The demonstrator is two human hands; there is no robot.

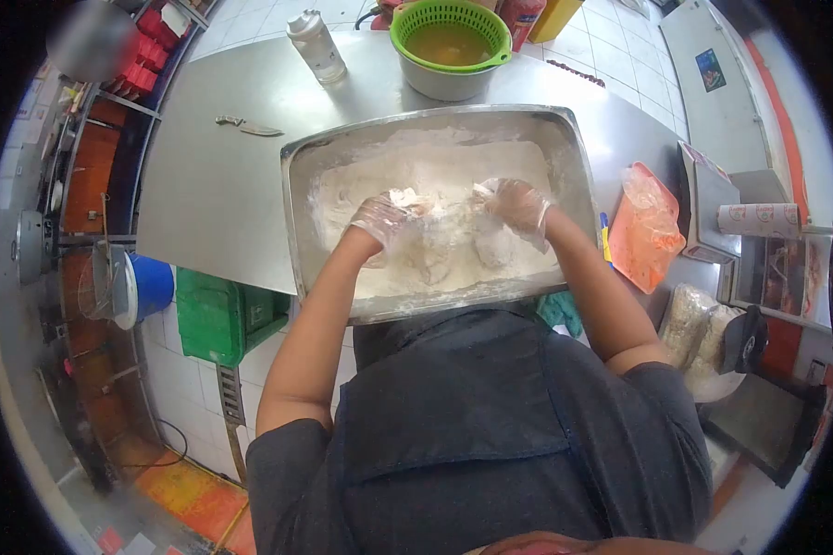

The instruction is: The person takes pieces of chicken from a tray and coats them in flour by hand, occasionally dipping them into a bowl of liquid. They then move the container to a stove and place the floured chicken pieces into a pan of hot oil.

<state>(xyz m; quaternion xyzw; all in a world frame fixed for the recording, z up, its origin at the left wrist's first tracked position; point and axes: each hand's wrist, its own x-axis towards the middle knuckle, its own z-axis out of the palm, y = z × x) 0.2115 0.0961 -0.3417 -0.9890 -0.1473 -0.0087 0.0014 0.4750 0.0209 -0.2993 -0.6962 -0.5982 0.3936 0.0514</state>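
A large rectangular metal tray [578, 171] holds a bed of pale flour [407, 168]. Both my hands are inside it, in clear plastic gloves dusted with flour. My left hand [382, 218] is left of the middle, its fingers curled in and caked white at the tips. Opposite it, my right hand [518, 207] is bent the same way, with white flour about its fingertips. What the fingers close on, I cannot tell. Flour-coated lumps lie between and just below the hands, one lump [430, 264] near the left and another lump [493, 248] under the right.
On the steel table [213, 194] lie a knife [248, 127], a clear bottle [316, 46] and a green colander [451, 35] over a pale basin [446, 85] of liquid. Right of the tray, an orange tray [631, 242] carries a plastic bag. A green bin [217, 319] stands below left.
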